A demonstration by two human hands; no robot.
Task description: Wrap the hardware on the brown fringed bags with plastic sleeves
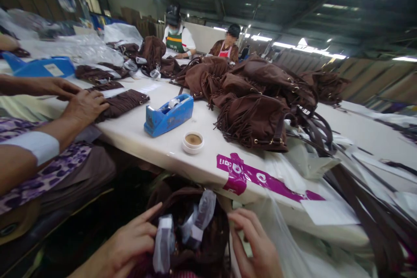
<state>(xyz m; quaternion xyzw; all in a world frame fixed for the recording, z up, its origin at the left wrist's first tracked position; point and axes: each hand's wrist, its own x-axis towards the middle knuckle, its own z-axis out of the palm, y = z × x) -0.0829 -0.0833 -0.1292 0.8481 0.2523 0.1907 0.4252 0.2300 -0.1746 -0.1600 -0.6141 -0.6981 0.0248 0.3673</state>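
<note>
A brown bag (221, 230) stands open below the table's front edge, at the bottom centre. Inside its mouth lie small parts wrapped in clear plastic (163, 243) and white paper. My left hand (125, 243) is at the bag's left rim, its index finger stretched along the edge and the other fingers curled against the side. On the right side, my right hand (256, 243) touches the rim with bent fingers, the thumb side against the brown fabric. Both hands hold the bag between them.
The white table (130, 132) bears a blue tape dispenser (168, 115), a round white tub (193, 142), a heap of brown fringed bags (254, 117) and purple tape (236, 173). At left, another person's hands (83, 106) press a brown bag. Two people (179, 41) work behind.
</note>
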